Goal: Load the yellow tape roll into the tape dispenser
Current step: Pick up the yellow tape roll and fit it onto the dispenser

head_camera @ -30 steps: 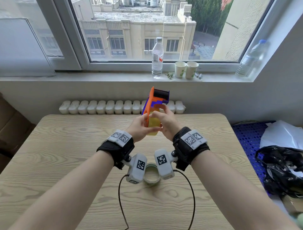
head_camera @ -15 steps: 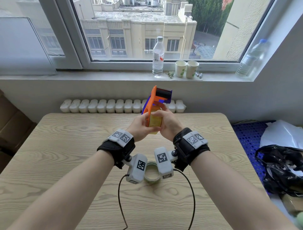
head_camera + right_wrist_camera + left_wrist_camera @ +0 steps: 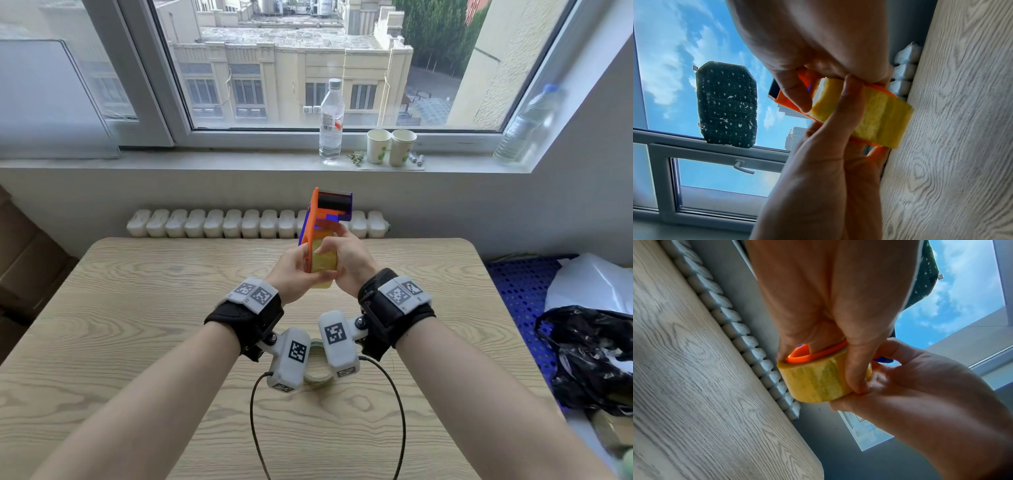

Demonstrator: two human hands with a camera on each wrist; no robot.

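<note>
Both hands hold an orange and blue tape dispenser [image 3: 317, 222] upright above the far middle of the table, black roller [image 3: 334, 202] on top. The yellow tape roll [image 3: 324, 263] sits against the dispenser's orange side plate [image 3: 803, 356]. My left hand [image 3: 298, 270] grips the dispenser from the left, thumb [image 3: 855, 369] laid across the yellow tape roll [image 3: 813, 382]. My right hand [image 3: 342, 255] grips the roll from the right, its fingers curled over the roll [image 3: 879, 120] and the orange plate [image 3: 789, 100]. The dispenser's hub is hidden.
A second, pale tape ring [image 3: 318, 375] lies on the wooden table [image 3: 137, 308] below my wrists, between two hanging cables. A radiator [image 3: 212, 224] runs behind the table. Bottles and paper cups [image 3: 390, 147] stand on the sill. A black bag [image 3: 589, 359] lies at the right.
The dispenser's roller end has swung slightly to the right and both hands have shifted a little with it. Their hold on the dispenser and roll is unchanged.
</note>
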